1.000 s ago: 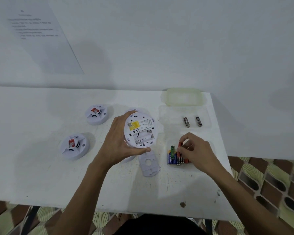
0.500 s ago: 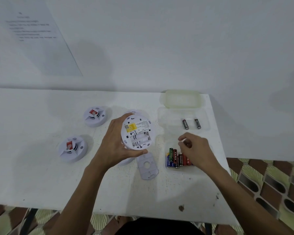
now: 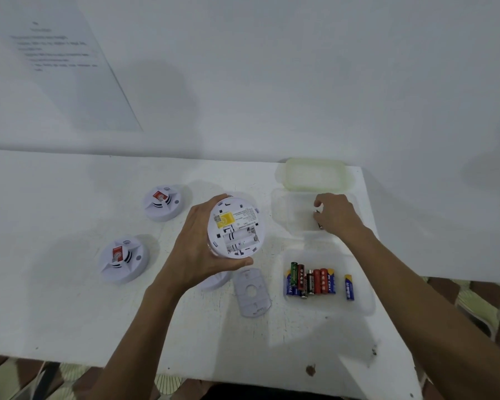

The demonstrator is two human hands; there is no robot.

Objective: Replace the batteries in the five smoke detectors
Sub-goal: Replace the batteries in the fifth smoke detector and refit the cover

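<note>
a white tabletop [image 3: 70,313] stands against a white wall [image 3: 300,82]. the left hand [image 3: 197,252] grips an upturned smoke detector [image 3: 234,228] above mid-table. the right hand [image 3: 337,215] pinches a battery [image 3: 318,223] in the far-right clear container [image 3: 283,215] — more batteries [image 3: 311,281] lie near the right edge.

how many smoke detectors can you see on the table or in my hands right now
4: two face-up at left, one held open in the left hand, one mostly hidden beneath that hand. A fifth may be hidden.
</note>
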